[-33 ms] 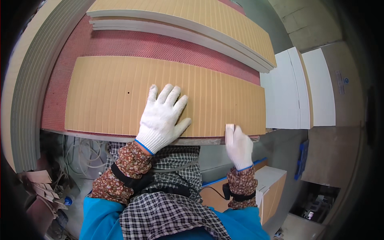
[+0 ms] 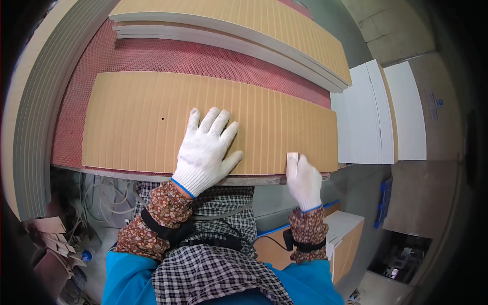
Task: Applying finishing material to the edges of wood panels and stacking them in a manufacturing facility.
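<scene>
A long tan grooved panel [image 2: 132,101] with one small dark hole lies flat on the red mesh-covered table [image 2: 168,56]. My left hand [image 2: 205,145], in a white knit glove, rests on the panel's near middle, fingers spread and palm down. Close to the panel's near edge, on the right, my gloved right hand [image 2: 304,180] is closed around a small tan block [image 2: 292,154]. Only the block's top end shows above the fingers; the glove covers the rest, so its exact kind cannot be told.
More grooved panels [image 2: 244,25] are stacked on the table's far side. At left rises a tall stack of grey-edged boards [image 2: 38,112]. White boards [image 2: 361,117] stand beyond the right end. Hoses [image 2: 109,195] hang below left; a white-topped tan box [image 2: 345,234] sits low at right.
My right hand has shifted slightly away from me with the small block, further onto the panel's near edge. My left hand stays in place on the panel.
</scene>
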`<action>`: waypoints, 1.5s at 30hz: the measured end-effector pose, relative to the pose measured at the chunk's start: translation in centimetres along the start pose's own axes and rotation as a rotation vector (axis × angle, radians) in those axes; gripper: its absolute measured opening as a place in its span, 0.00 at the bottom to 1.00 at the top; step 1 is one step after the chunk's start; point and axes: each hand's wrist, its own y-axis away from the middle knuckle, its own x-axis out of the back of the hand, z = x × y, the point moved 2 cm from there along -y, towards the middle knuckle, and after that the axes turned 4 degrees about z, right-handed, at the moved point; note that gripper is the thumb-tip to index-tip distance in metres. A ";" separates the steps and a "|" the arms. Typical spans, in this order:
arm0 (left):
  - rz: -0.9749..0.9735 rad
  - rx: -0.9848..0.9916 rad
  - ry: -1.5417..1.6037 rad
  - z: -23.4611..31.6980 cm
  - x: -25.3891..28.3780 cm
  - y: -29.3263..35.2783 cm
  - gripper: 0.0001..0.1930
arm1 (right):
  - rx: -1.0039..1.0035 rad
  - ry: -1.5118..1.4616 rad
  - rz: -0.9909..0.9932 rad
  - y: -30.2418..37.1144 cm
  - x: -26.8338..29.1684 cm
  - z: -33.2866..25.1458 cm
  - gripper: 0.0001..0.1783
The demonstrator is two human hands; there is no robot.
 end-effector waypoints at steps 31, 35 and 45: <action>-0.023 0.013 -0.030 -0.2 -0.3 0.3 0.32 | -0.019 0.006 0.110 5.2 -0.2 -0.9 0.21; -0.030 0.016 -0.039 -0.2 -0.2 0.3 0.33 | 0.015 -0.017 0.110 3.8 0.4 -1.4 0.19; -0.025 0.037 -0.013 -0.1 0.1 0.2 0.33 | 0.009 0.033 0.036 -12.8 0.0 -3.0 0.31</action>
